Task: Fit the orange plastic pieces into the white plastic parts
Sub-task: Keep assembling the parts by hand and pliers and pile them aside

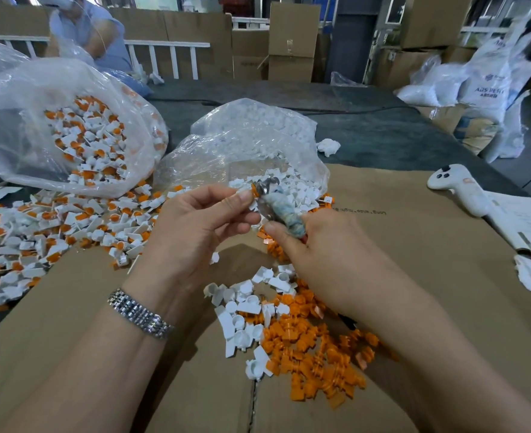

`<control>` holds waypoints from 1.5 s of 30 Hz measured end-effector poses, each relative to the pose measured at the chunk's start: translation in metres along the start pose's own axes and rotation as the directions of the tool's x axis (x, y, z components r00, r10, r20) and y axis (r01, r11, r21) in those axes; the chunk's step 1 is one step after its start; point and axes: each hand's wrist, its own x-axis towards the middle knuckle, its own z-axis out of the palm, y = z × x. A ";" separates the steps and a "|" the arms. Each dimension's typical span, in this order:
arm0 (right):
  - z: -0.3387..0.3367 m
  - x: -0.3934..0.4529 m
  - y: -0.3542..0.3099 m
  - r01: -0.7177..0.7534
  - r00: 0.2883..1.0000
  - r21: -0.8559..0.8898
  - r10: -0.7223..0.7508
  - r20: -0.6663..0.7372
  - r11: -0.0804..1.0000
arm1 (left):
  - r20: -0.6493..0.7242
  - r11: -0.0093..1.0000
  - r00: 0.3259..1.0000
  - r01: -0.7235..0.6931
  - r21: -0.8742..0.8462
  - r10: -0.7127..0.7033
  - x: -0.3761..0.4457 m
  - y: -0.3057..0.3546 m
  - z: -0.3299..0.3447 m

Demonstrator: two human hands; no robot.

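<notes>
Cardboard-topped bench: left hand pinches a small orange-and-white plastic piece at 12 o'clock, right hand grips a cloth-wrapped metal tool; a slip could ping it into the loose piles.

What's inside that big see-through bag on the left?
The big clear bag holds lots of white parts with orange pieces already fitted in them. Some spill out onto the table. The crinkled plastic hides whatever lies deeper in the bag.

Bare forearms, no sleeves showing — a silver link-bracelet watch on the left wrist.
</notes>
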 end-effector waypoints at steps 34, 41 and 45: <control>-0.006 0.031 0.056 -0.003 0.976 -0.009 0.001 -0.219 1.000 | 0.006 0.972 1.000 0.002 0.235 -0.003 0.000 -0.003 -0.002; 0.009 0.020 0.026 0.144 0.976 0.311 -0.083 -0.199 0.940 | 0.051 0.826 0.973 -0.217 0.520 0.223 -0.003 -0.012 0.007; 0.013 0.021 0.024 0.142 0.966 0.296 -0.066 -0.251 0.945 | 0.070 0.770 0.963 -0.250 0.587 0.259 -0.005 -0.014 0.009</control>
